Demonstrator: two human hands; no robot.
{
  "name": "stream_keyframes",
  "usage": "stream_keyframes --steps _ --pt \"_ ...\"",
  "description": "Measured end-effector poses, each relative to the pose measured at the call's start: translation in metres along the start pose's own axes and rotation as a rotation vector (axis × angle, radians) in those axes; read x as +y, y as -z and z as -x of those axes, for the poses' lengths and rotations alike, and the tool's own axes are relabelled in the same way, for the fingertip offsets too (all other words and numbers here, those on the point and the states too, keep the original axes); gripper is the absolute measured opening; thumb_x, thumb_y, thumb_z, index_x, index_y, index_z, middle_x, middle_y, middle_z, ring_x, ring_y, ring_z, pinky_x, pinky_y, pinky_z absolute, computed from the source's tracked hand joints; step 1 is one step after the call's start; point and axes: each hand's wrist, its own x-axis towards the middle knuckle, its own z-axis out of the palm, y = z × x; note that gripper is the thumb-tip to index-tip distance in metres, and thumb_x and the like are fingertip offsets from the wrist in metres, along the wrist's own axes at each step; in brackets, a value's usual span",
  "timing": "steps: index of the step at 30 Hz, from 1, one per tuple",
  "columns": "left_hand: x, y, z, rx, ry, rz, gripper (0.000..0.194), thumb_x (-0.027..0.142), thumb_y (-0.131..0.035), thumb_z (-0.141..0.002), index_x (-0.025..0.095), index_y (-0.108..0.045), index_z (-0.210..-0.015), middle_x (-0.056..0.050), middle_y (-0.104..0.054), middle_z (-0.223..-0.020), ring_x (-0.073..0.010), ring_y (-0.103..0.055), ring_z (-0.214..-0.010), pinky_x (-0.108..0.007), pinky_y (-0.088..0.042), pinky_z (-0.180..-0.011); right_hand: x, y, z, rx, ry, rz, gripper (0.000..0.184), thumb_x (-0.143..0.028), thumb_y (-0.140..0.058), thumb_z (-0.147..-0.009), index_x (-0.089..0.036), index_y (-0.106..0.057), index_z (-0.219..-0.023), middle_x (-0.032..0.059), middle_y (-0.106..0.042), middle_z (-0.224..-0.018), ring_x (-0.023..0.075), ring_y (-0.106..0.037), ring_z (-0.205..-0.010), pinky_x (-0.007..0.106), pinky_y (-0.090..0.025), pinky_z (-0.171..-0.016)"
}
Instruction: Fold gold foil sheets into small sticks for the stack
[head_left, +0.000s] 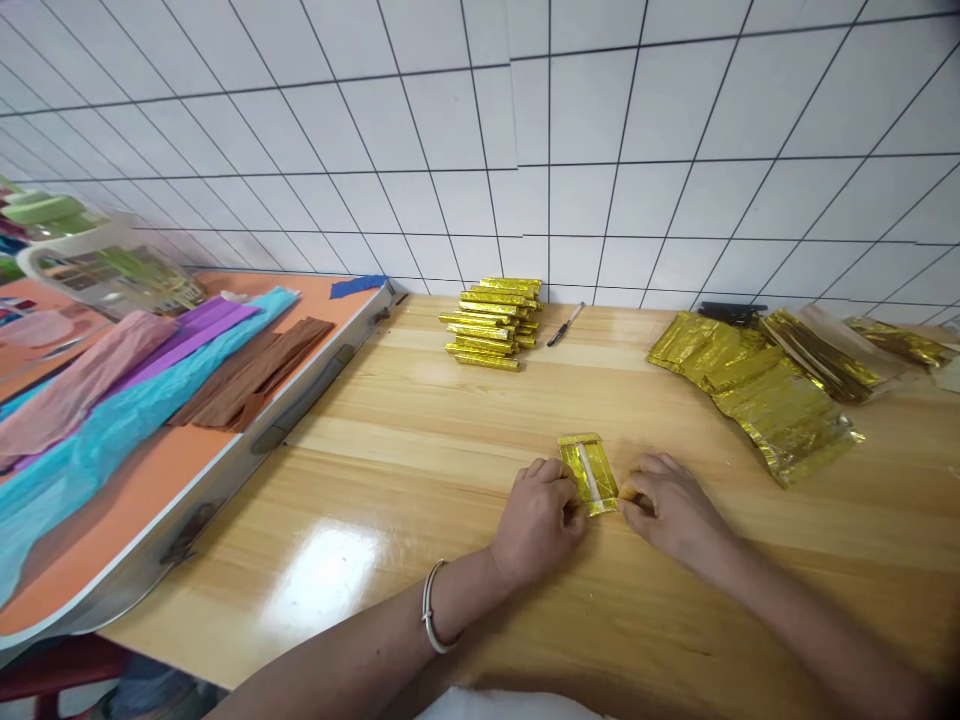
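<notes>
On the bench (360,420), the left hand (538,515), its grip partly hidden, appears to pinch the near-left corner and the right hand (667,505) the near-right corner of the gold foil sheet (600,464), which uneven pulling could tear, its long axis running near to far, far end leaning left.

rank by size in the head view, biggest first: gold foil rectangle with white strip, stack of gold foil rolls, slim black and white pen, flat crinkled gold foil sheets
1. Flat gold foil sheets
2. Stack of gold foil rolls
3. Gold foil rectangle, looks smaller though nearer the camera than the rolls
4. Slim pen
</notes>
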Motion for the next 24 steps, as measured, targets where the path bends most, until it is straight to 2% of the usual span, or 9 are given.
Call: stream_keyframes --steps 4,8,10,13,16,21,23,24 --pt "0.002 0.001 -0.001 -0.015 -0.011 -0.074 0.01 0.015 -0.057 -0.072 0.017 -0.05 -0.065 -0.004 -0.053 -0.08 -0.0182 -0.048 -0.08 -0.032 -0.04 -0.071 -0.003 0.002 -0.004 -0.012 0.004 0.062 0.01 -0.018 -0.058 -0.071 -0.021 -0.057 -0.061 0.0032 -0.055 -0.071 0.0194 -0.05 -0.076 0.031 -0.039 -0.069" --pt "0.005 0.005 0.002 -0.034 -0.04 -0.168 0.005 0.018 -0.055 -0.078 0.018 -0.051 -0.075 -0.004 -0.054 -0.084 -0.0191 -0.047 -0.082 -0.033 -0.038 -0.071 -0.002 0.003 -0.006 -0.022 0.005 0.125 0.015 -0.021 -0.06 -0.071 -0.021 -0.053 -0.058 0.0039 -0.054 -0.07 0.0192 -0.049 -0.074 0.031 -0.038 -0.068" --pt "0.007 0.008 0.003 -0.083 -0.135 -0.228 0.001 0.018 -0.053 -0.082 0.018 -0.053 -0.083 -0.004 -0.055 -0.089 -0.0191 -0.047 -0.084 -0.034 -0.037 -0.072 0.001 0.003 -0.005 -0.03 0.003 0.118 0.016 -0.023 -0.062 -0.071 -0.021 -0.053 -0.058 0.0035 -0.054 -0.07 0.0188 -0.049 -0.073 0.031 -0.038 -0.066" --pt "0.01 0.011 0.006 -0.186 -0.362 -0.305 0.008 0.02 -0.049 -0.088 0.019 -0.054 -0.094 -0.003 -0.057 -0.093 -0.0183 -0.048 -0.085 -0.034 -0.036 -0.072 0.007 0.002 -0.004 -0.045 -0.017 0.063 0.014 -0.025 -0.063 -0.072 -0.021 -0.053 -0.063 0.0027 -0.054 -0.071 0.0186 -0.049 -0.072 0.03 -0.038 -0.065" --pt "0.013 0.012 0.011 -0.252 -0.49 -0.378 0.011 0.019 -0.046 -0.089 0.015 -0.055 -0.095 -0.005 -0.058 -0.093 -0.0182 -0.048 -0.084 -0.034 -0.036 -0.071 0.011 0.0 -0.004 -0.045 -0.029 0.019 0.014 -0.027 -0.063 -0.072 -0.021 -0.053 -0.066 0.0021 -0.054 -0.072 0.0187 -0.049 -0.073 0.03 -0.039 -0.065" --pt "0.018 0.012 0.023 -0.276 -0.519 -0.472 0.015 0.017 -0.048 -0.088 0.011 -0.057 -0.098 -0.009 -0.055 -0.107 -0.0219 -0.047 -0.094 -0.036 -0.037 -0.077 0.017 -0.004 0.002 0.003 -0.038 -0.038 0.008 -0.025 -0.06 -0.075 -0.021 -0.055 -0.071 0.0028 -0.056 -0.078 0.0197 -0.051 -0.078 0.033 -0.042 -0.069" --pt "0.02 0.013 0.023 -0.303 -0.501 -0.466 0.014 0.018 -0.049 -0.087 0.011 -0.057 -0.097 -0.008 -0.056 -0.104 -0.0216 -0.048 -0.092 -0.036 -0.037 -0.077 0.014 -0.005 0.009 0.05 -0.028 -0.038 0.002 -0.022 -0.056 -0.078 -0.021 -0.058 -0.077 0.0037 -0.059 -0.081 0.0198 -0.053 -0.08 0.034 -0.044 -0.07" --pt "0.021 0.014 0.023 -0.318 -0.496 -0.46 0.013 0.018 -0.05 -0.087 0.012 -0.057 -0.096 -0.007 -0.056 -0.101 -0.0213 -0.048 -0.091 -0.035 -0.038 -0.076 0.011 -0.006 0.014 0.081 -0.01 -0.018 0.007 -0.019 -0.052 -0.08 -0.02 -0.059 -0.083 0.0048 -0.061 -0.085 0.0201 -0.053 -0.082 0.035 -0.045 -0.071"
